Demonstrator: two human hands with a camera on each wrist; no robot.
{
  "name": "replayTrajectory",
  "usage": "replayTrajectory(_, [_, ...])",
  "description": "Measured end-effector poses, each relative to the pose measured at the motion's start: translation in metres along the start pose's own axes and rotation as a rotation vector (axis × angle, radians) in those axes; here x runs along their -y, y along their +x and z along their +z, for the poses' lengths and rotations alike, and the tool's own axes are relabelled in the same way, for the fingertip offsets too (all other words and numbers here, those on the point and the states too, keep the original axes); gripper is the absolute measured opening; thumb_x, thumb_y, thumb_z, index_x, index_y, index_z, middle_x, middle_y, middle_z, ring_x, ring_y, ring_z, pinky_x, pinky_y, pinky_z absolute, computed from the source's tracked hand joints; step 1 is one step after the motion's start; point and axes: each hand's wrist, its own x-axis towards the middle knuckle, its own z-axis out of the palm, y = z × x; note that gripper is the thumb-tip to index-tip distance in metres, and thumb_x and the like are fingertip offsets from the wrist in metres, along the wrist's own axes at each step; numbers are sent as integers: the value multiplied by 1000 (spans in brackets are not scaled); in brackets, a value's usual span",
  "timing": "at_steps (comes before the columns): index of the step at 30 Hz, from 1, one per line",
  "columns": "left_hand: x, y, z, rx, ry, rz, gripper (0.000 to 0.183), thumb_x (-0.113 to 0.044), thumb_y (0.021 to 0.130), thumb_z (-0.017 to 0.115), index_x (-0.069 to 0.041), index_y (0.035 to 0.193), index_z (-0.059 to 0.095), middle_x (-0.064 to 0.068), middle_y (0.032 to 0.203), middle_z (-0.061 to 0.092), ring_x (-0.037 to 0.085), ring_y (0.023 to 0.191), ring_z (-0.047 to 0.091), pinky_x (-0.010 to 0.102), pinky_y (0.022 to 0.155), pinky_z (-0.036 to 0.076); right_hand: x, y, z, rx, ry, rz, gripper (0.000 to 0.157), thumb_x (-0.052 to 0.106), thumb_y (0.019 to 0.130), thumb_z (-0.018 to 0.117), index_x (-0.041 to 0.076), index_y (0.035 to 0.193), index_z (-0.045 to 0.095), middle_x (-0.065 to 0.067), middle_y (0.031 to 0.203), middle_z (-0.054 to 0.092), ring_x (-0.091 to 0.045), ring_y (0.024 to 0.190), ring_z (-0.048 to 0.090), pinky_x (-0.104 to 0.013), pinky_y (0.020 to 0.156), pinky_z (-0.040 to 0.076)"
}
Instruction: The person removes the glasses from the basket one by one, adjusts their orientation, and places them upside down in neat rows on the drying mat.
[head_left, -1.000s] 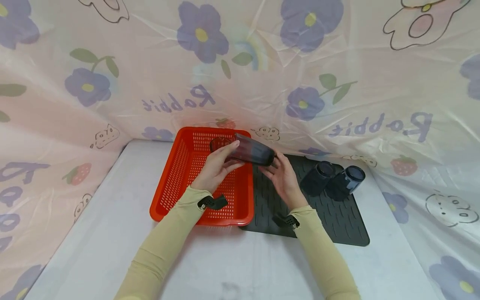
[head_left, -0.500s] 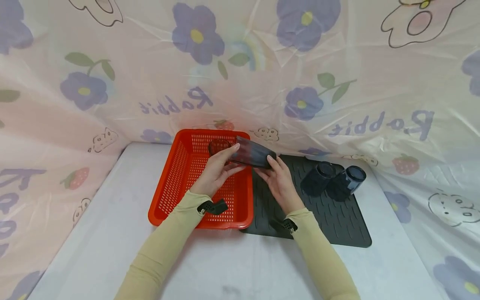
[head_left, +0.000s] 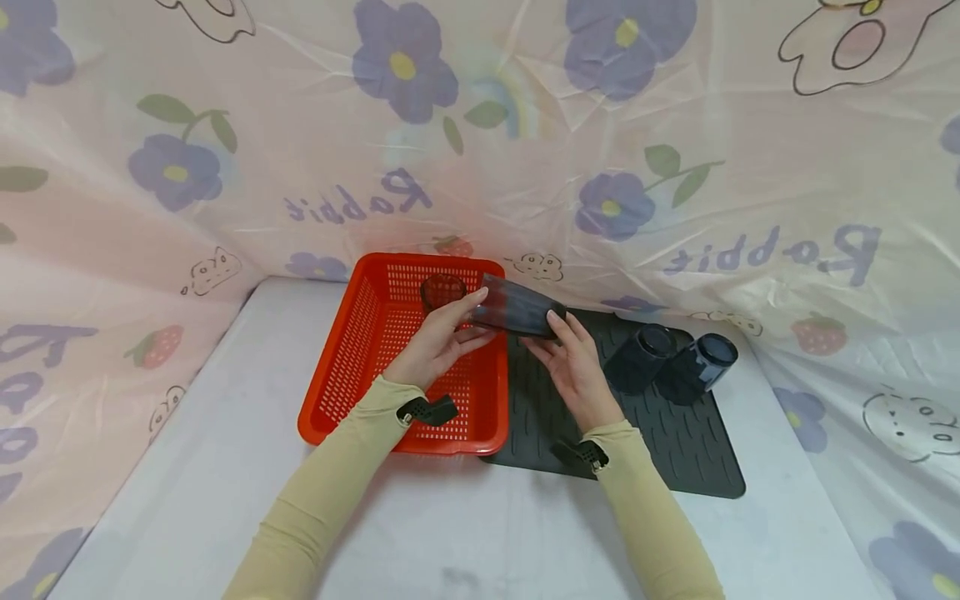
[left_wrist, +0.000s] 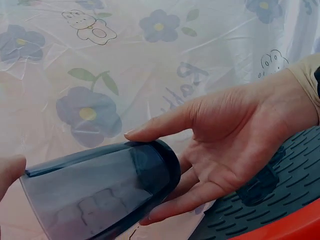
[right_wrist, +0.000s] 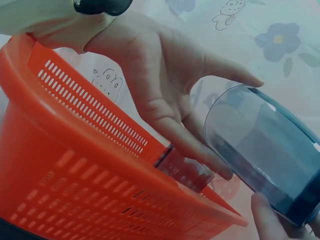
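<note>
Left hand (head_left: pixel 437 337) and right hand (head_left: pixel 576 367) share one smoky cup (head_left: pixel 519 310): the left pinches the rim end, thumb above and fingers beneath, while the right pinches the base end with thumb and fingertips, its palm standing clear of the bottom. The cup lies nearly on its side in the air, above the right edge of the red basket (head_left: pixel 497 408), rim toward the basket and base toward the black mat (head_left: pixel 701 467).

It looks stiff and smooth, glass or hard clear plastic, I cannot tell which. Its bottom seems thicker and darker than the thin wall, so most of the weight probably sits there. Dry, it should hold steady; wet, it would likely slip. The rim is the part most apt to chip, so a firm grasp low on the body, with a light touch near the mouth, would suit it best.

Inside the basket, by the middle of its far edge, rests a tinted cup (head_left: pixel 442 292). Toward the mat's far right corner stand a dark cup (head_left: pixel 640 360) and its twin (head_left: pixel 693 371), side by side. Basket and mat lie along the far edge of the white desk (head_left: pixel 251 392).
</note>
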Motion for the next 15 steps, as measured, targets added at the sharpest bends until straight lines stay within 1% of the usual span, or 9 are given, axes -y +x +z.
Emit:
replayTrajectory(4, [0,-1,-1,-2,11,-10,48,-34,86,73,-8,124,60,12,121,55,28,104,59,42,93,49,1,-1,0,9,13,5,56,23,91,68,6,138,42,-15,131,49,-30,110,59,-44,95,45])
replayTrajectory(9, [-1,-2,-1,8,8,-16,45,-32,85,74,-7,121,62,10,115,55,26,102,57,41,95,48,5,-1,-1,-5,38,0,52,20,91,68,5,135,44,-13,130,48,-29,106,61,-45,94,46])
replayTrajectory(13, [-3,-3,1,33,1,-26,47,-33,86,73,-6,123,60,11,117,55,27,104,57,42,97,45,11,-2,0,-10,40,-4,52,20,92,66,6,136,43,-11,133,44,-28,105,60,-45,94,46])
replayTrajectory(15, [-5,-3,2,37,-9,-25,51,-34,87,71,-5,126,57,12,117,55,27,104,58,42,98,45,15,-3,0,-12,46,-2,50,20,92,66,7,135,44,-10,133,43,-29,105,59,-45,95,45])
